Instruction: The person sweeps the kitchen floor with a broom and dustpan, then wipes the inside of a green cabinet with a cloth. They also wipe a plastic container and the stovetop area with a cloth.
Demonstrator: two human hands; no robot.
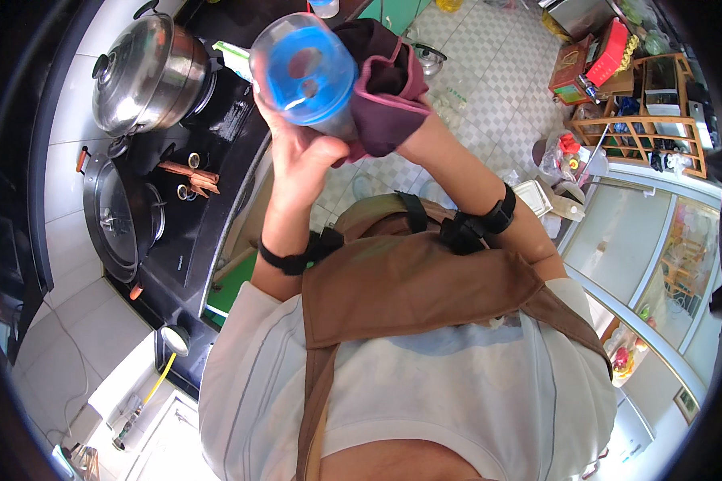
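My left hand [304, 141] is wrapped around a clear plastic container with a blue lid [310, 72], held up in front of me with its lid end toward the camera. A dark purple cloth with pink edging [391, 114] lies against the container's right side. My right hand [416, 139] is behind and under this cloth and grips it; its fingers are mostly hidden, with the wrist showing below the cloth.
To the left, a black gas stove [198, 240] bears a lidded steel pot [147, 75] and a glass-lidded pan [113, 216]. Brown sticks [195, 175] lie between its knobs. A wooden rack [644, 123] and bagged goods [562, 153] stand on the right.
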